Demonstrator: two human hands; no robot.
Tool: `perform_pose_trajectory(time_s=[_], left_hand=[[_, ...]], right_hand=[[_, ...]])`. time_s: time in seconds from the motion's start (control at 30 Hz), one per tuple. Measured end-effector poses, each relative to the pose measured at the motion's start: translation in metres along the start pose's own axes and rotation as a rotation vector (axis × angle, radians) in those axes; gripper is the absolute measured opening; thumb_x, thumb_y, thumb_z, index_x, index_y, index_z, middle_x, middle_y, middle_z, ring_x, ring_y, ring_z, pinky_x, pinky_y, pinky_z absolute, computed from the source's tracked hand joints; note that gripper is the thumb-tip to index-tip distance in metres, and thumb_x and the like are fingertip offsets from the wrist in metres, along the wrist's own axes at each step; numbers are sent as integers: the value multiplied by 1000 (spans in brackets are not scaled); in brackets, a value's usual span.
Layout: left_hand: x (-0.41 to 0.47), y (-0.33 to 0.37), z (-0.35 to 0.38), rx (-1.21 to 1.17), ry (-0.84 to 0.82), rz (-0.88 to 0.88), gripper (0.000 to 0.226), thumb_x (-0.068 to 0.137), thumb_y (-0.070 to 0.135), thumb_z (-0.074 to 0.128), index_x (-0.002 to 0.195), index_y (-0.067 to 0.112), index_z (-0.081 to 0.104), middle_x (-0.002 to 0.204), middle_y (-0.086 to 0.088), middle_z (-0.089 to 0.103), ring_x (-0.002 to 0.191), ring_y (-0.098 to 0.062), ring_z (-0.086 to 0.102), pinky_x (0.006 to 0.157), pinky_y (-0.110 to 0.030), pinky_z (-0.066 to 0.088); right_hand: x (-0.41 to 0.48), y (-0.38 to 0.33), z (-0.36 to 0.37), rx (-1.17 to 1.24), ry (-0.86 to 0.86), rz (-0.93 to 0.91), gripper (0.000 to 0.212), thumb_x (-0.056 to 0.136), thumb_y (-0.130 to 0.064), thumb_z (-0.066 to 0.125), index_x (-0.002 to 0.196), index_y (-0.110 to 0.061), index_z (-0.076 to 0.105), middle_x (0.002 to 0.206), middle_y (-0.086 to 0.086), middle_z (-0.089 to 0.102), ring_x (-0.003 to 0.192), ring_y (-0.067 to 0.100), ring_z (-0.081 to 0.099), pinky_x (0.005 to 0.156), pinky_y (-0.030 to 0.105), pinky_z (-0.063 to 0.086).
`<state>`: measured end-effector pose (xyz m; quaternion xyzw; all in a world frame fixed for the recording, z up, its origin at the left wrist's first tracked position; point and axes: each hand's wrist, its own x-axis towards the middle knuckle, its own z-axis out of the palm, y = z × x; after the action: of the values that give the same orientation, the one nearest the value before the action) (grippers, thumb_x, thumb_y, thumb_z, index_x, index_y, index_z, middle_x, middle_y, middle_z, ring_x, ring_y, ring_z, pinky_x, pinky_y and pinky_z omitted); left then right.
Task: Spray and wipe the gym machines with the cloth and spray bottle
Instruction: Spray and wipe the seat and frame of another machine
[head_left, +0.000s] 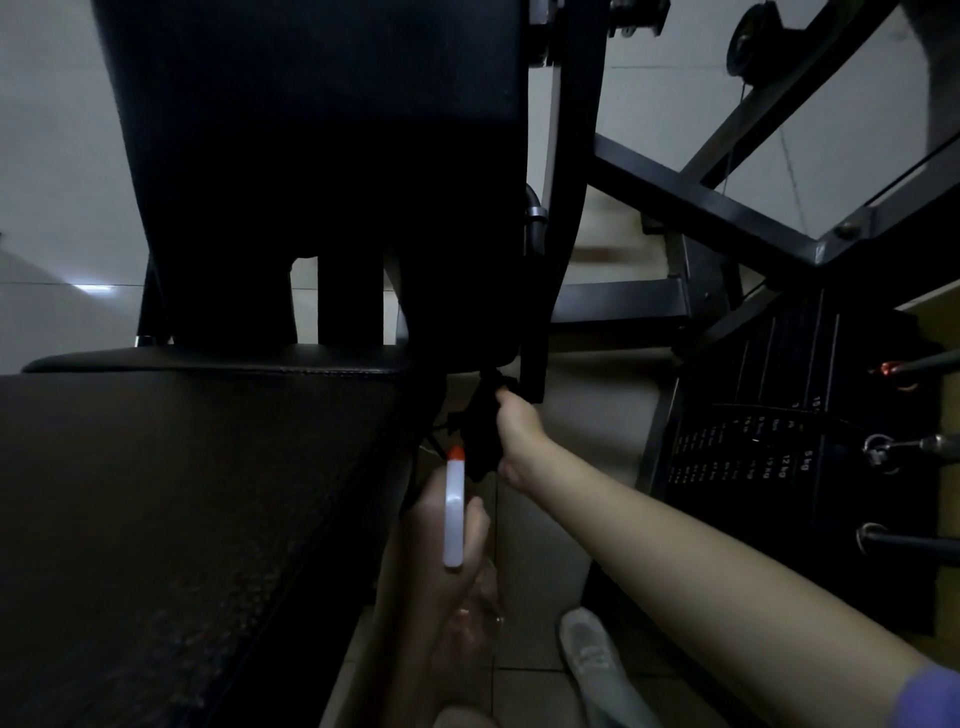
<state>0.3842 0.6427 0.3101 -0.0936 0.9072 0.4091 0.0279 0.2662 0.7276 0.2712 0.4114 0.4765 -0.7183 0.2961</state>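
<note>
Dim light, looking down along a gym machine.

- Right grip (519, 434): fingers curled round a black cloth (480, 441), bunched at 9 o'clock of the hand. The top of the cloth reaches the lower corner of the back pad (311, 156), beside a black frame post (535, 358). It is too dark to tell whether they actually touch.
- Left grip (441, 545): wrapped round the neck of the spray bottle (453, 519), at 6 o'clock of the cloth. The bottle has a white head, and its orange nozzle points to 12 o'clock, just beside the cloth's lower edge. The clear body below the hand is blurred.
- Seat pad (182, 493): black and textured, at 9 o'clock of both hands.
- Weight stack (753, 457): at 3 o'clock of the right grip, with kg labels on the plates and metal rods running past its right side.
- Tiled floor (613, 415): pale, with a grey shoe (592, 660) on it at 5 o'clock of the bottle, under the right forearm.
- Purple sleeve (930, 696): at the frame's lower right corner.
</note>
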Motion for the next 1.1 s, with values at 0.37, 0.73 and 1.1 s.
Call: perform_pose_trajectory(time_s=[0.37,0.73,1.1], left_hand=[[26,2,18,22,-103,-39,16,78,39,43,66,28,44,56,7,48,59,-14,55,53,-25,35],[28,-2,14,35,-47,-14,34,81,42,40,78,13,58,58,3,52,56,-8,54,55,-27,42],[10,-24,14,22,45,101,53,100,48,35,114,6,64,104,-16,69,93,-18,61,86,-33,50]], right_hand=[[-7,-14,-35,39,12,22,33,100,-34,39,78,-12,50,47,1,51,30,11,49,33,14,35],[-12,-10,-35,57,11,16,28,99,-36,40,97,-12,55,86,14,59,61,22,55,55,29,42],[-6,-16,6,380,-32,16,30,101,-34,36,93,-12,55,75,1,56,65,17,56,62,27,47]])
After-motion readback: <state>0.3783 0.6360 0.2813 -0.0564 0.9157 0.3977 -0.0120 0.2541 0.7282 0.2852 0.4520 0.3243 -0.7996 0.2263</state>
